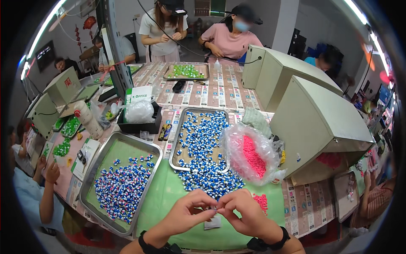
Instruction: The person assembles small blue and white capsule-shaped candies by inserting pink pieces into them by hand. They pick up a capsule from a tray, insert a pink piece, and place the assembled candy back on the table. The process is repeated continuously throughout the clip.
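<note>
My left hand and my right hand meet fingertip to fingertip over the green mat. Both are closed in a pinch; whatever is between the fingertips is too small and covered to name. Under them lies a small grey-white block. Just beyond my fingers, small blue-and-white pieces spill from a metal tray onto the mat. A small heap of pink pieces lies beside my right hand. More pink pieces fill an open clear plastic bag.
At left, a metal tray holds blue, white and pink pieces. Behind it stand a black box and a bottle. Beige metal hoods block the right. Green pieces fill a far tray. Several people work around the table.
</note>
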